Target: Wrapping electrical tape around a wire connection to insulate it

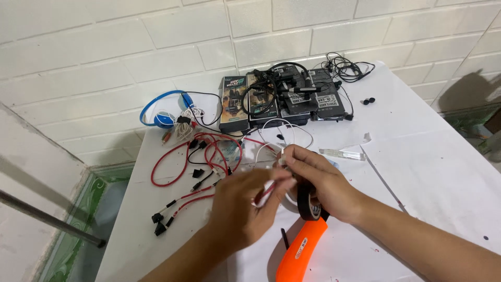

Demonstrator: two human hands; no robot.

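My left hand (241,206) pinches a thin red and white wire (265,192) in the middle of the white table (428,156). My right hand (321,180) meets it from the right, fingertips closed on the same white wire (276,137), with a roll of dark tape (308,202) hanging around its fingers. The two hands touch at the fingertips. An orange tool (298,250) lies just below the right hand.
Red and black leads with clips (195,162) sprawl to the left. Blue headphones (159,112) sit at the back left. Several dark boxes (284,99) and black earphone cables (347,68) line the brick wall. A clear strip (342,154) lies to the right.
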